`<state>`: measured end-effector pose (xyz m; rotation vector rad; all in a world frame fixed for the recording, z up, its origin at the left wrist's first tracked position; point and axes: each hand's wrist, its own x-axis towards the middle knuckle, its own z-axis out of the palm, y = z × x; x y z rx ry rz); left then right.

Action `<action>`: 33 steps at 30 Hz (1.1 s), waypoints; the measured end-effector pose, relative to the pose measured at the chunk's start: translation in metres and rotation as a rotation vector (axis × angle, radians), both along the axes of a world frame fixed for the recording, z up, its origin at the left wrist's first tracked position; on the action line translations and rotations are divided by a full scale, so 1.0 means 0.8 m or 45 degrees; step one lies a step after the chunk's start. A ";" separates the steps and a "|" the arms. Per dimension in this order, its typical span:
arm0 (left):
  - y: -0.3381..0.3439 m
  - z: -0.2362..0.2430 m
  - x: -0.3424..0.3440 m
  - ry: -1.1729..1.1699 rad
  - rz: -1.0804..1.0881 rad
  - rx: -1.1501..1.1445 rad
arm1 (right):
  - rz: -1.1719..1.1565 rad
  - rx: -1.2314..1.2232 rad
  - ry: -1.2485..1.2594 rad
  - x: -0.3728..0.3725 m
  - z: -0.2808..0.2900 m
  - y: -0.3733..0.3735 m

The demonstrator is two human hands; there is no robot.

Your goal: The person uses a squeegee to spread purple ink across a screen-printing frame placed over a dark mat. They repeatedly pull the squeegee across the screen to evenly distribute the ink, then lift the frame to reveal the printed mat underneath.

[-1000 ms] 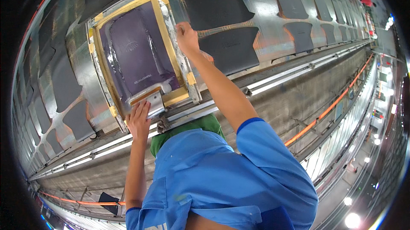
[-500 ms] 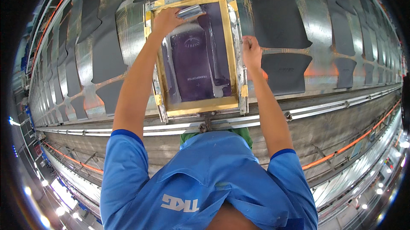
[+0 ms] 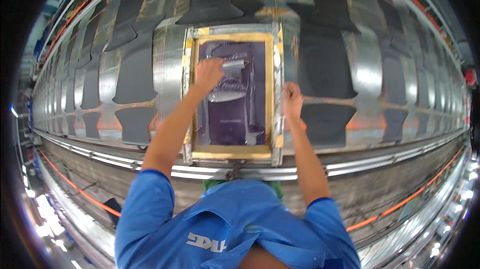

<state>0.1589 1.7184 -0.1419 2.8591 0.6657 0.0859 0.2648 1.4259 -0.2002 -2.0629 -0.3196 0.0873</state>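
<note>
Head view shows the left hand (image 3: 207, 73) clenched around a squeegee (image 3: 234, 64) at the far part of the purple screen (image 3: 235, 114), most of the mesh toward the near edge seemingly unswept, while the right hand (image 3: 292, 100) grips the frame's (image 3: 276, 69) right rail.

Yellow-taped frame (image 3: 232, 151), seemingly purple mesh (image 3: 235, 114), dark grey fabric pieces (image 3: 327, 69)

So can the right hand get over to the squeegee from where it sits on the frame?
Probably yes. The right hand rests on the right rail of the printing frame, and the squeegee, held by the left hand, lies across open purple screen with nothing between.
</note>
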 end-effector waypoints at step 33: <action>0.029 -0.013 0.060 0.092 -0.006 0.006 | 0.065 -0.183 0.239 -0.004 -0.007 -0.029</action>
